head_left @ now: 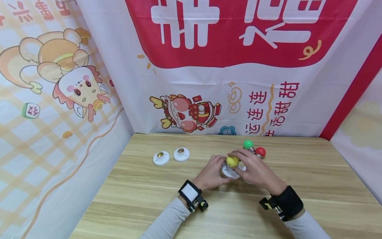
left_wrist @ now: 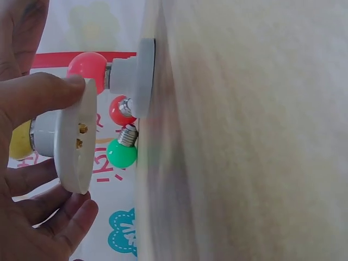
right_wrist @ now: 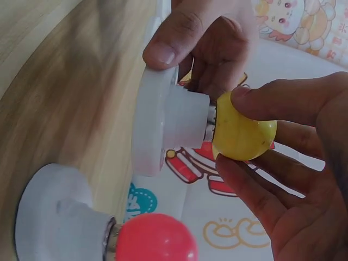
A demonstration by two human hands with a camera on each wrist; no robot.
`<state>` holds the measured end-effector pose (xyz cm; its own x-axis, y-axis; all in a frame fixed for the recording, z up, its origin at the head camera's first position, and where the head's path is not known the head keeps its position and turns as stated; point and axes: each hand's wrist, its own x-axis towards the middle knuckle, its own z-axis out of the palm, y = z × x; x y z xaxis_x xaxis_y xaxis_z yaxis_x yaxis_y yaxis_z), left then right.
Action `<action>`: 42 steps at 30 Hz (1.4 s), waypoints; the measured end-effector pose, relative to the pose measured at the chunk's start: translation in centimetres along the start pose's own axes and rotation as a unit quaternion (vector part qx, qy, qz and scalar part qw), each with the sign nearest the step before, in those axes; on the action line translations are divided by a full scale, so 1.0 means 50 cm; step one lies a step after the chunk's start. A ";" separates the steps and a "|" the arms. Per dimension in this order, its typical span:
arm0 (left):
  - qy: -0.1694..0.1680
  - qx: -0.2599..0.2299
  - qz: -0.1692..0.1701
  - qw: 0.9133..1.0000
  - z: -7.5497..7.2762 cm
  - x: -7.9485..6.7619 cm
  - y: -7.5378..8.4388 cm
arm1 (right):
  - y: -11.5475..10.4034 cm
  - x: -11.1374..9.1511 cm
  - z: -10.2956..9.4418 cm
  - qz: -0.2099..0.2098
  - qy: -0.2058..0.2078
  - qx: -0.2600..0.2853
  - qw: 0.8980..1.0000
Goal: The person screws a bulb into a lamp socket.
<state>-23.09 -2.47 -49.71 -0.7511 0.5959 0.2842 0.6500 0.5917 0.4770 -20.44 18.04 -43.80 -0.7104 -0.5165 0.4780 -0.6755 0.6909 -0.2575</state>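
Note:
My left hand [head_left: 212, 173] grips a round white lamp socket [head_left: 229, 172] by its rim, tilted up off the table. Two brass-coloured screws show on its underside in the left wrist view. A yellow bulb [right_wrist: 247, 133] has its metal base in that socket's neck. My right hand [head_left: 255, 168] pinches the yellow globe between thumb and fingers. Close by on the table stands another white socket [right_wrist: 51, 212] with a pinkish-red bulb [right_wrist: 156, 239] in it; in the head view the right hand hides most of this pair.
Behind the right hand lie a loose green bulb [head_left: 248, 144] and a loose red bulb [head_left: 260, 152]. Two white sockets without bulbs, a nearer one [head_left: 161, 158] and a farther one [head_left: 181, 154], sit on the wooden table [head_left: 143, 199] at left. A printed cloth [head_left: 197, 83] hangs along the back edge.

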 end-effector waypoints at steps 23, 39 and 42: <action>-0.072 0.021 -0.035 0.997 0.032 0.019 -0.016 | 0.037 -0.013 0.045 0.011 -0.045 0.009 0.999; -0.069 0.056 -0.023 0.996 0.034 0.022 -0.022 | 0.038 -0.014 0.049 0.014 -0.047 -0.005 0.999; -0.072 0.052 -0.028 0.996 0.033 0.021 -0.022 | 0.039 -0.015 0.050 0.011 -0.051 -0.002 0.999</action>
<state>-24.38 -1.61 -51.31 -0.7667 0.6278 0.1340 0.6220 0.6749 0.3969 -21.71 18.49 -46.76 -0.7418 -0.5502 0.3835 -0.6588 0.7047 -0.2634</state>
